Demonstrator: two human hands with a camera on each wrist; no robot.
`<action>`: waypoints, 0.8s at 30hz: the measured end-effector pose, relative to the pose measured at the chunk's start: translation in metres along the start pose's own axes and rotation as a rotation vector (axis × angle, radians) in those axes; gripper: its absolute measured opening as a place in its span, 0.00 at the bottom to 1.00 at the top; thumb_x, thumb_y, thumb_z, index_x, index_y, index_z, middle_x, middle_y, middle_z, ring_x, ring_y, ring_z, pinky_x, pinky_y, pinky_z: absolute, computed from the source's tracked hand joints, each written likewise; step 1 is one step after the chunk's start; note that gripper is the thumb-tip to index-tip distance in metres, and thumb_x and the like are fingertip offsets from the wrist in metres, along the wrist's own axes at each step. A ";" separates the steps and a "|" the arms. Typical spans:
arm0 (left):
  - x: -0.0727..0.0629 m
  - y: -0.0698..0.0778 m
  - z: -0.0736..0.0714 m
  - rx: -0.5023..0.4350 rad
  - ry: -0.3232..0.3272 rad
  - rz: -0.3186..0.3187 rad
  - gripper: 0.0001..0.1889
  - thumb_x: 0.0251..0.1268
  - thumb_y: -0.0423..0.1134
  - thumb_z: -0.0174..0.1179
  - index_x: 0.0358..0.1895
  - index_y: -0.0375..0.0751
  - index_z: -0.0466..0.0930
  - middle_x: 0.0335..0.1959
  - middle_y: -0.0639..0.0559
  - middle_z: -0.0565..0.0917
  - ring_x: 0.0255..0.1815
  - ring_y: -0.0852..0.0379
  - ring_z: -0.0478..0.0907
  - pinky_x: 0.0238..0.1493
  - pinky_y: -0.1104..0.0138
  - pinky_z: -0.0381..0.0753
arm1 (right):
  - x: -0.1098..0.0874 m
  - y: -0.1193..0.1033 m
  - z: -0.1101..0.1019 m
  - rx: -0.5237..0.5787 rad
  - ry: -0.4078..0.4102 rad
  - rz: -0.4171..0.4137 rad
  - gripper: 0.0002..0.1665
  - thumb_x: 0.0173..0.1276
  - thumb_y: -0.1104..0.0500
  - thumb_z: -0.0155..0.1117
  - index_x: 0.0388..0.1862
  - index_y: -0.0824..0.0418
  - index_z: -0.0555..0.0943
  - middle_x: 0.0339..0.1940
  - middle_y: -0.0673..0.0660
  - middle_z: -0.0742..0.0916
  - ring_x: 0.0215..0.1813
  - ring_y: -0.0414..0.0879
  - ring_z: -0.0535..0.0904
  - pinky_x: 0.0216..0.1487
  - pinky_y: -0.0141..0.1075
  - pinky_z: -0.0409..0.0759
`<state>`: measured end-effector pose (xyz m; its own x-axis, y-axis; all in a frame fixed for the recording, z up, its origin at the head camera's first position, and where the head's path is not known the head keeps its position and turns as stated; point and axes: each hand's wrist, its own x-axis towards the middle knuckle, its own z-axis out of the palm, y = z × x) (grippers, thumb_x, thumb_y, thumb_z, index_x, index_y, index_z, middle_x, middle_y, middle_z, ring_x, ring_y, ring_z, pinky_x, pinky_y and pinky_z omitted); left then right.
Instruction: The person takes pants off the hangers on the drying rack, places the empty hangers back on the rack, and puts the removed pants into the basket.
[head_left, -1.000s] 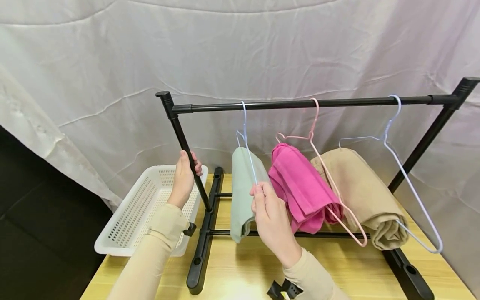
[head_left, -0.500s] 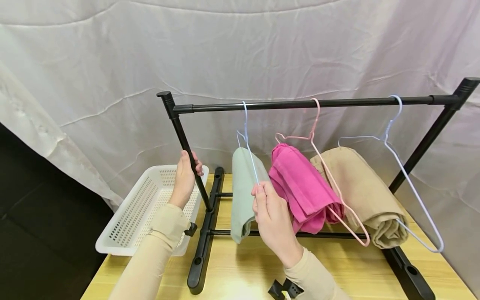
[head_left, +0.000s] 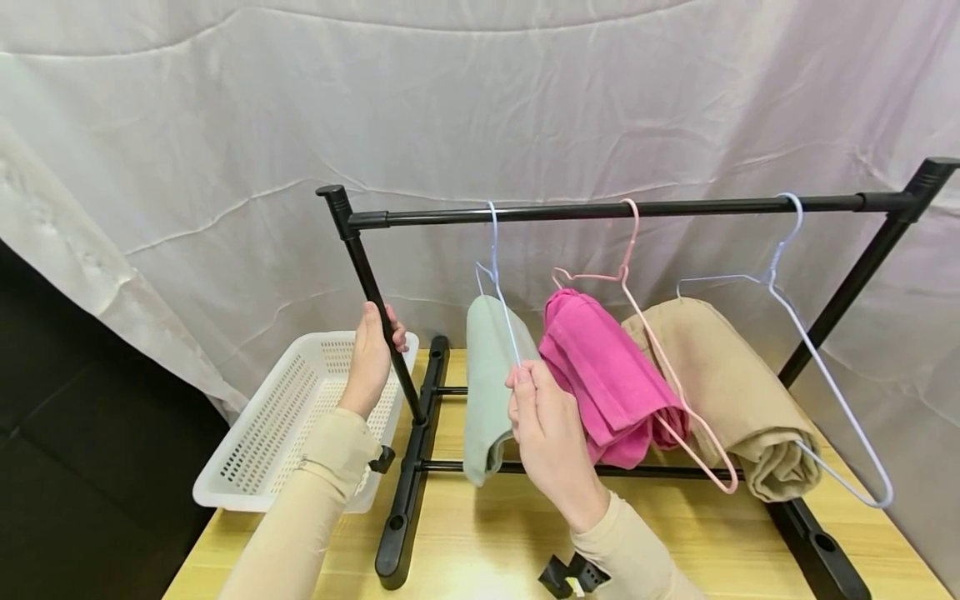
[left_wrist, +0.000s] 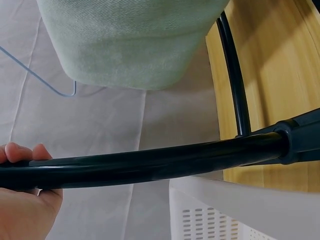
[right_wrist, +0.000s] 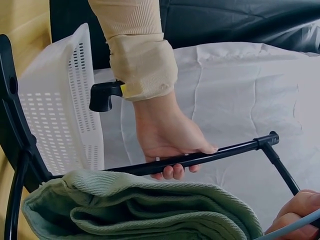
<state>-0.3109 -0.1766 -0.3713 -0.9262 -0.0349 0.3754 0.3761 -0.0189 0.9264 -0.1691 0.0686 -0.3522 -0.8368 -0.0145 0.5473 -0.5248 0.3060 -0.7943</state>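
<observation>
My left hand (head_left: 371, 358) grips the left upright (head_left: 367, 267) of a black garment rack; in the right wrist view its fingers curl round that post. With my right hand (head_left: 551, 433) I pinch the front side of a light blue wire hanger (head_left: 504, 312), whose hook sits on the top bar (head_left: 435, 217). Folded pale green cloth (head_left: 491, 383) hangs over this hanger, just left of my right hand. A pink hanger (head_left: 645, 321) with folded magenta cloth (head_left: 607, 375) comes to the right of it. Farther right, another light blue hanger (head_left: 813, 358) carries rolled beige trousers or cloth (head_left: 712, 375).
A white perforated basket (head_left: 251, 433) stands left of the rack, behind my left forearm. The rack's black feet (head_left: 405, 508) rest on a wooden table (head_left: 480, 542). Lower crossbars (head_left: 442, 466) run between the feet. A pale curtain (head_left: 450, 108) hangs behind.
The green-cloth hanger's hook has slid very slightly right along the bar, with my right hand still pinching it. My left hand keeps its hold on the upright.
</observation>
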 end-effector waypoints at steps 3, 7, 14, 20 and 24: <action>0.000 0.000 0.000 0.005 -0.001 0.001 0.29 0.88 0.64 0.26 0.43 0.44 0.66 0.27 0.53 0.68 0.29 0.58 0.67 0.37 0.68 0.73 | 0.002 0.000 -0.001 0.002 0.003 -0.005 0.19 0.92 0.57 0.42 0.43 0.65 0.75 0.20 0.46 0.71 0.20 0.35 0.70 0.23 0.31 0.73; 0.001 0.000 0.000 0.010 -0.002 0.005 0.29 0.88 0.64 0.26 0.43 0.43 0.66 0.26 0.53 0.68 0.29 0.57 0.67 0.38 0.65 0.73 | 0.003 -0.001 -0.003 0.007 0.003 -0.015 0.18 0.92 0.57 0.42 0.44 0.66 0.75 0.20 0.46 0.71 0.20 0.34 0.69 0.22 0.31 0.72; 0.001 0.000 0.000 0.011 -0.001 0.000 0.29 0.87 0.65 0.26 0.43 0.45 0.66 0.26 0.53 0.68 0.30 0.58 0.67 0.39 0.63 0.74 | 0.004 -0.004 -0.006 0.020 -0.003 -0.032 0.17 0.92 0.57 0.43 0.44 0.66 0.75 0.21 0.47 0.71 0.20 0.35 0.69 0.21 0.31 0.73; 0.000 0.000 -0.001 0.011 -0.006 -0.001 0.29 0.87 0.65 0.26 0.44 0.44 0.66 0.27 0.52 0.68 0.30 0.57 0.67 0.39 0.64 0.75 | 0.004 -0.006 -0.008 0.019 0.005 -0.043 0.18 0.92 0.57 0.42 0.44 0.66 0.75 0.20 0.47 0.70 0.19 0.34 0.68 0.21 0.31 0.73; 0.000 0.000 -0.001 0.015 -0.008 0.000 0.30 0.87 0.64 0.26 0.45 0.42 0.66 0.27 0.52 0.68 0.30 0.57 0.67 0.40 0.64 0.75 | 0.003 -0.008 -0.009 0.020 0.006 -0.052 0.18 0.92 0.58 0.42 0.44 0.66 0.75 0.20 0.47 0.70 0.19 0.34 0.68 0.21 0.31 0.72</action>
<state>-0.3106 -0.1781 -0.3712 -0.9263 -0.0274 0.3757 0.3760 -0.0043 0.9266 -0.1664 0.0751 -0.3415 -0.8072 -0.0241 0.5898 -0.5709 0.2859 -0.7696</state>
